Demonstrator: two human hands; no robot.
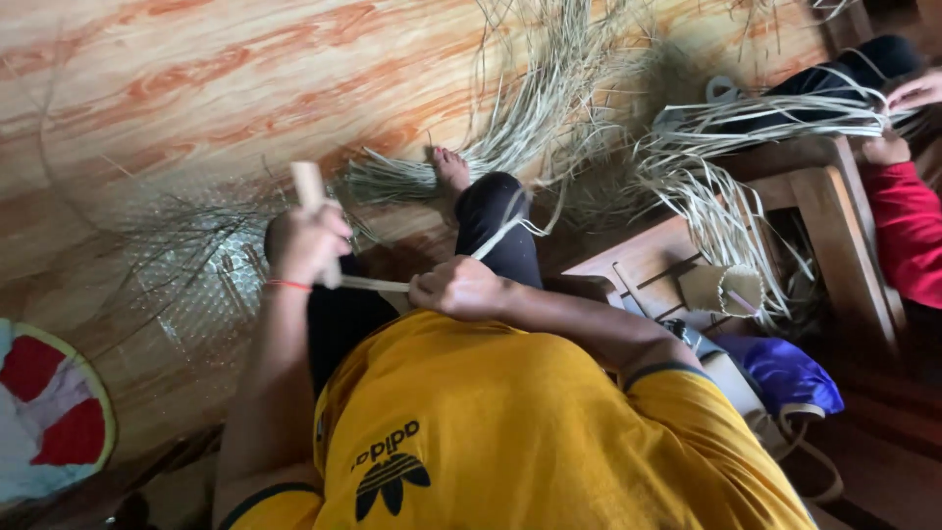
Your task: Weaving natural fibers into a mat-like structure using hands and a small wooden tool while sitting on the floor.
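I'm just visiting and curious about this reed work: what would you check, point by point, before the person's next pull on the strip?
1. Left hand closed in a firm grip on the wooden tool: ok.
2. Right hand pinching the pale strip: ok.
3. Strip stretched straight between both hands: ok.
4. Strip's far end free of the knee: cannot tell, it crosses the dark trouser leg.
5. Loose reed bundle on the floor lies apart from the hands: ok.
6. Another person's hands at the right stay apart from this strip: ok.
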